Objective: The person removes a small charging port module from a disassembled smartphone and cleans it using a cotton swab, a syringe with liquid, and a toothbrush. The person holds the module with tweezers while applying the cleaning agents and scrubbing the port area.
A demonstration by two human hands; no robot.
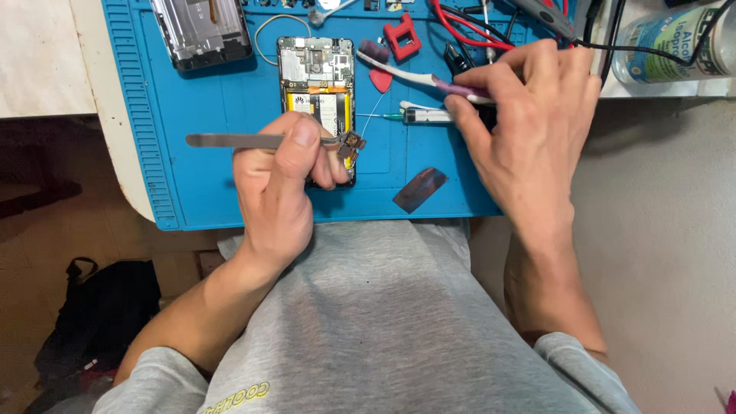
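My left hand (280, 188) grips metal tweezers (230, 141) that pinch a small brown circuit part (352, 144) over the lower end of an opened phone (316, 77). The phone lies back-off on a blue work mat (199, 199), its battery and board showing. My right hand (529, 130) holds a toothbrush (406, 73) by its purple and white handle, bristle head pointing left, above the mat to the right of the phone. A syringe (418, 116) lies just under that hand's fingers.
A phone frame (201, 31) lies at the mat's top left. A red pick (380, 79), a red tool (402, 37), red and black leads (468, 31) and a dark foil strip (419, 189) sit on the mat. A clear bottle (675, 42) lies at right. A black bag (100, 322) is on the floor.
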